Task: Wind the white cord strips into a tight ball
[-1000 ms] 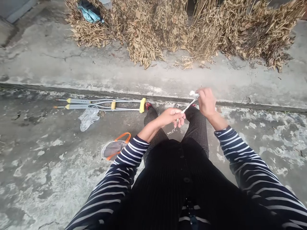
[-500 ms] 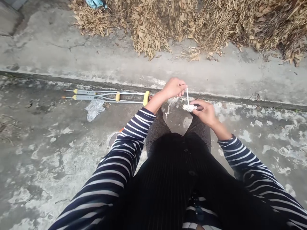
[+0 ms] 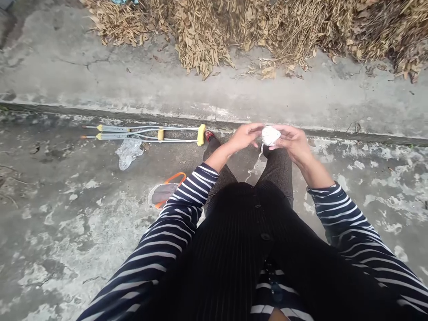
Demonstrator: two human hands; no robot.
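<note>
A white ball of wound cord or cloth strip is gripped between the thumb and fingers of my right hand, above my knees. From its lower left a loose white end dangles towards my lap. My left hand is just left of the ball, thumb and fingers apart; its fingertips come close to the ball, and whether they touch it I cannot tell.
Crutches with yellow pads lie along the concrete step at left. A crumpled clear plastic bag is beside them. Nearer me is a round mesh item with an orange strap. Dry leaves cover the step's far side.
My left hand has let go of the cord it held up taut and moved lower. My right hand has turned and raised the white ball, and the loose end now hangs down.
</note>
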